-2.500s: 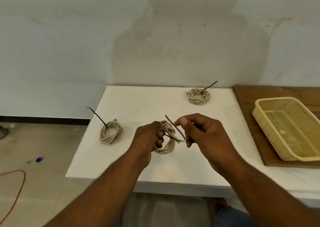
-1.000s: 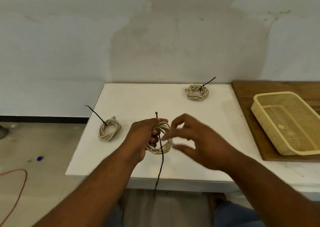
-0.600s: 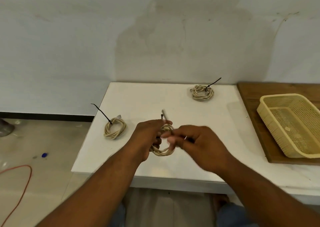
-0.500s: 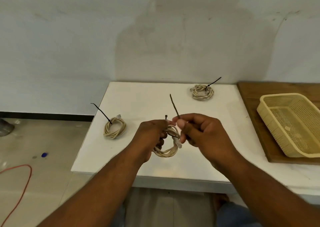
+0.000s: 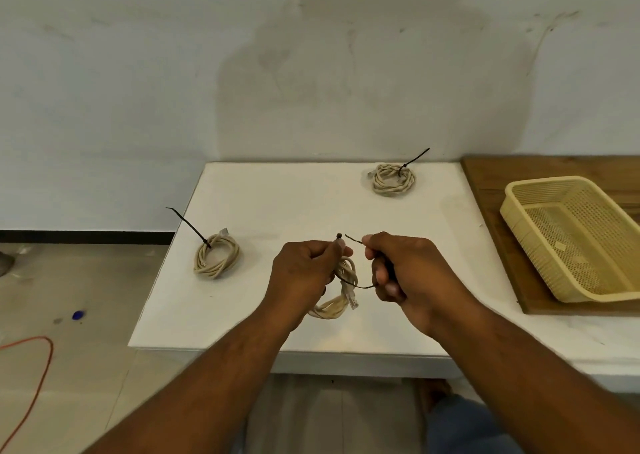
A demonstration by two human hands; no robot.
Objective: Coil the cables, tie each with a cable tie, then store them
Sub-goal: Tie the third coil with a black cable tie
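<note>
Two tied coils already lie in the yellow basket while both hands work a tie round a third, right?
No. The head view shows the left coil and far coil on the white table, not in the yellow basket. The rest holds.

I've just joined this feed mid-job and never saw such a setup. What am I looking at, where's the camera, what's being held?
No machine here: a person works bare-handed, and the one picture comes from a camera on their head, looking forward and down. The left hand grips the held coil of beige cable above the white table and pinches the head of a black cable tie. The right hand holds the tie's strap, bent round that coil, its tip not yet through the head. Already tied, the left coil and the far coil lie on the table. A yellow basket, no coil in it, sits on a wooden board at right.
</note>
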